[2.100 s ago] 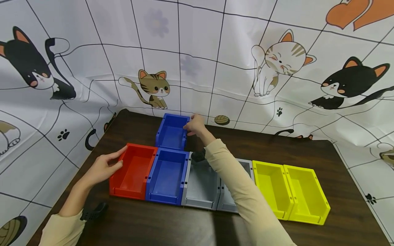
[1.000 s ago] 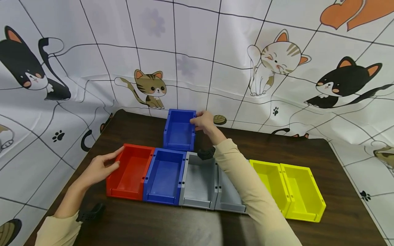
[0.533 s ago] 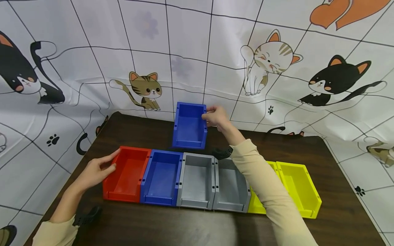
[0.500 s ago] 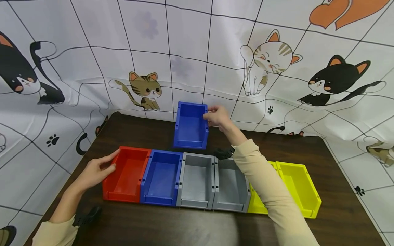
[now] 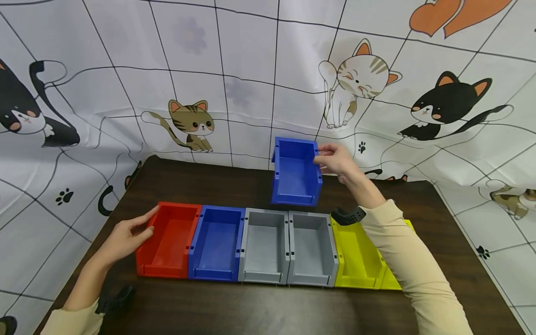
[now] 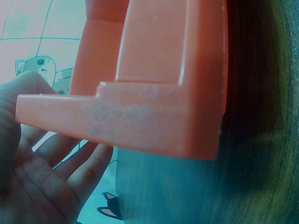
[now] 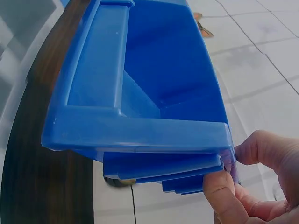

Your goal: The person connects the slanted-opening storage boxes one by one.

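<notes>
My right hand (image 5: pixel 338 164) pinches the right wall of a blue storage bin (image 5: pixel 296 174), thumb and fingers gripping its rim. In the right wrist view this blue bin (image 7: pixel 163 70) hangs beside the wooden table, with ridges on its outer side. At the left end of the row, my left hand (image 5: pixel 121 237) rests against the outer left side of a red bin (image 5: pixel 167 242), fingers fairly straight. The red bin (image 6: pixel 154 116) fills much of the left wrist view and hides part of that hand.
Right of the red bin stand another blue bin (image 5: pixel 215 246), two grey bins (image 5: pixel 265 249) (image 5: pixel 311 249) and two yellow bins (image 5: pixel 360 256), the last partly hidden by the right sleeve. The brown table (image 5: pixel 201 307) meets a cat-print curtain (image 5: pixel 251 70) behind.
My right hand has lifted the blue bin from behind the row and carried it to the right, now behind the grey bins. My left hand stays by the red bin.
</notes>
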Demonstrator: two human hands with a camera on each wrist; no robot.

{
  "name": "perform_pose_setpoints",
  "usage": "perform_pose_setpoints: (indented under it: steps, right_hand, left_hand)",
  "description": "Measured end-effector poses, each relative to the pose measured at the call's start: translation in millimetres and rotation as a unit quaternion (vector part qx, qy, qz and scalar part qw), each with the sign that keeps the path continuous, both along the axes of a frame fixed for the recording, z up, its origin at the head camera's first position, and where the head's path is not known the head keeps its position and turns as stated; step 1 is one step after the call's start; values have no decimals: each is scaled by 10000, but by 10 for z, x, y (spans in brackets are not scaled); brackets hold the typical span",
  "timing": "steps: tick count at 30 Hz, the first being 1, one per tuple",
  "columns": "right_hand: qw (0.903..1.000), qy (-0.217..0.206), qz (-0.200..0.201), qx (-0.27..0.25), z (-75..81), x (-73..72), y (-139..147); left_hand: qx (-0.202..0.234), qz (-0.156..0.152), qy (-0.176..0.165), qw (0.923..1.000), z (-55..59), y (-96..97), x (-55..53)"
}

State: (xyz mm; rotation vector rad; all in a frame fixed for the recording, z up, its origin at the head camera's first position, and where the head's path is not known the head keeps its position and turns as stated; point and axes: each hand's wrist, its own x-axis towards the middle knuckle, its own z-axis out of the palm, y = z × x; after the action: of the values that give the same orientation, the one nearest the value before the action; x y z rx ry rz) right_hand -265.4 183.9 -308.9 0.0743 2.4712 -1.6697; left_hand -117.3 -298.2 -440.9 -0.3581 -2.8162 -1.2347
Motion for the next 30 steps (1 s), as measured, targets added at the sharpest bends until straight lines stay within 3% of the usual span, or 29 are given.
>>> perform_pose_setpoints:
  steps: [15,30]
  right_hand:
    - [9938,260,-284,1039,82,408,1086]
    - [9898,430,-428,1291,129,909,2113]
  left_hand:
    - [103,26,147,9998,-49,-26,46]
    - [-69,108,63,9999,-49,-1,30]
